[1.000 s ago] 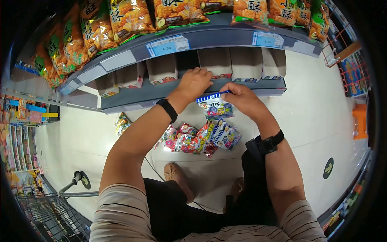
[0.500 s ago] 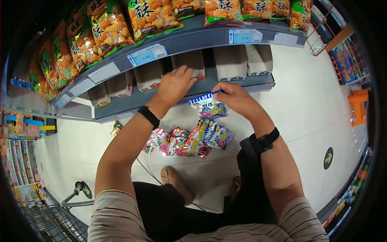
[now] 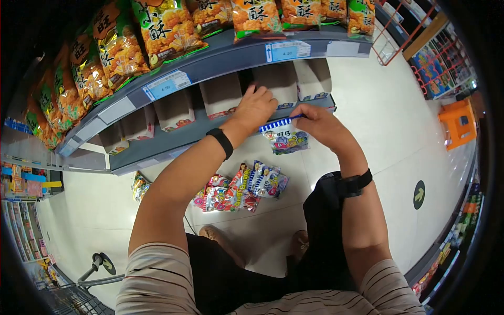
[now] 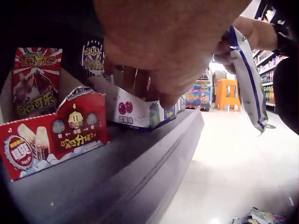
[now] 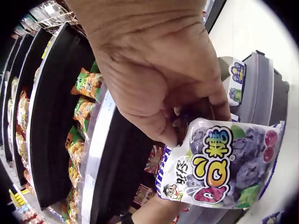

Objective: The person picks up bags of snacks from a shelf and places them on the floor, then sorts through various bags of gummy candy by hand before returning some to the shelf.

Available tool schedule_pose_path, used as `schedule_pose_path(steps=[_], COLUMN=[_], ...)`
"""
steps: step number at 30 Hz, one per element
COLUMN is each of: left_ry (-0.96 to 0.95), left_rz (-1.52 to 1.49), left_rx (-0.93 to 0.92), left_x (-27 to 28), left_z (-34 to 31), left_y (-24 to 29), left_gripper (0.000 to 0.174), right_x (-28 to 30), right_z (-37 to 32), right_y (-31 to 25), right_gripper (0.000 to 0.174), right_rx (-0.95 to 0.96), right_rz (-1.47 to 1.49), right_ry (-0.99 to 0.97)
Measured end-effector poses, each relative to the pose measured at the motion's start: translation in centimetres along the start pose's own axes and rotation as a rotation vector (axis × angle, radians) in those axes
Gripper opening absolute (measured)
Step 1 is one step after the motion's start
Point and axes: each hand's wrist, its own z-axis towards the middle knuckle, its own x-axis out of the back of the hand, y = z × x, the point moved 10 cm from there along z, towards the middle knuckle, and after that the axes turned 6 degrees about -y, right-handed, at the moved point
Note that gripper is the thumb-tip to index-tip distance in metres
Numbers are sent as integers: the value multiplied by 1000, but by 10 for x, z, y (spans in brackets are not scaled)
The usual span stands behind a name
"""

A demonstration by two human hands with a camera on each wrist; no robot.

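Note:
My right hand pinches the blue-striped top edge of a bag of gummy candy, which hangs in front of the low shelf. Grapes or blueberries and a cartoon child's face show on the bag in the right wrist view. My left hand is at the front of an open cardboard display box on the bottom shelf. In the left wrist view, its fingers curl over the front wall of that purple-fruit box, partly hiding it. A red cola-print display box stands beside it.
Several candy bags lie in a pile on the floor, with another bag off to the left. Overhead, the upper shelf edge carries orange snack bags. A shopping cart stands at lower left, an orange stool at right.
The red box has slid left on the shelf, leaving a gap beside the purple-fruit box. My left hand has shifted from the red box to that one. The candy bag stays in my right hand.

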Motion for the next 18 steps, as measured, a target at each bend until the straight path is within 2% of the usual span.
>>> schedule_pose_path(steps=[1,4,11,14,18], left_ry=[-37,11,-8,118,163], left_rz=[25,-6,24,-55,-229], left_rx=[17,65,102,96,96], left_x=[-9,-13,-21,12,27], left_z=[1,1,16,15,28], left_y=[-1,-12,-23,-11,2], left_gripper=[13,6,13,16,23], right_x=[5,27,81,99,114], right_z=[-3,-14,-22,-22,-30], right_y=[-1,-11,-8,6,21], right_gripper=[10,10,14,13,13], right_rx=[16,6,-2,-10,3], right_rz=[4,33,-10,38,131], right_ry=[16,98,134,127,160])
